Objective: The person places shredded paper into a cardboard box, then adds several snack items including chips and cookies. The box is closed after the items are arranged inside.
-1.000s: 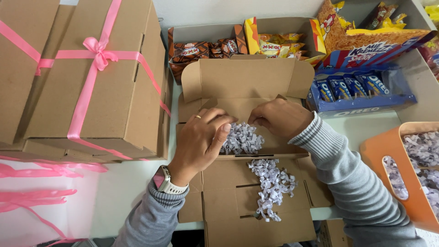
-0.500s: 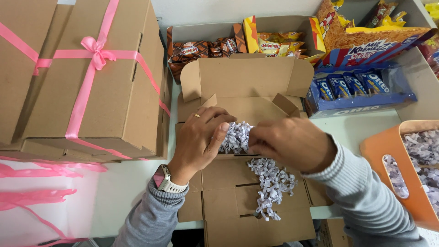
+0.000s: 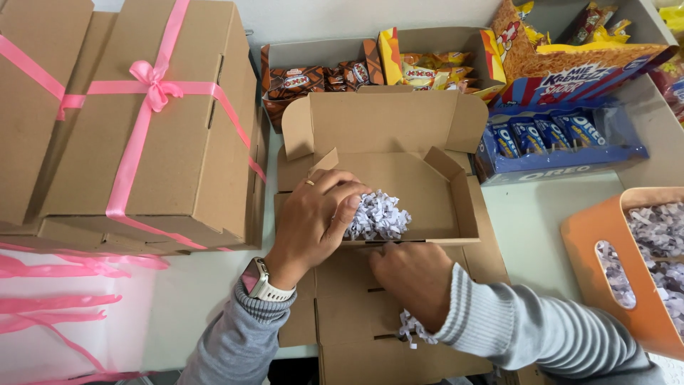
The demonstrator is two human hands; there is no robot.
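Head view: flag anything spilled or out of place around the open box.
Some shredded paper lies outside the open cardboard box, on the flat cardboard in front, under the right hand. The left hand presses the rest inside. Nothing else looks odd.

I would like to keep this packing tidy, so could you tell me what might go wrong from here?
1. The shredded paper sits heaped at the near wall of the open cardboard box, under the left hand; strands could spill over that low edge.
2. The right hand covers more loose paper shreds on the flat cardboard sheet; a careless lift may scatter them off the front.
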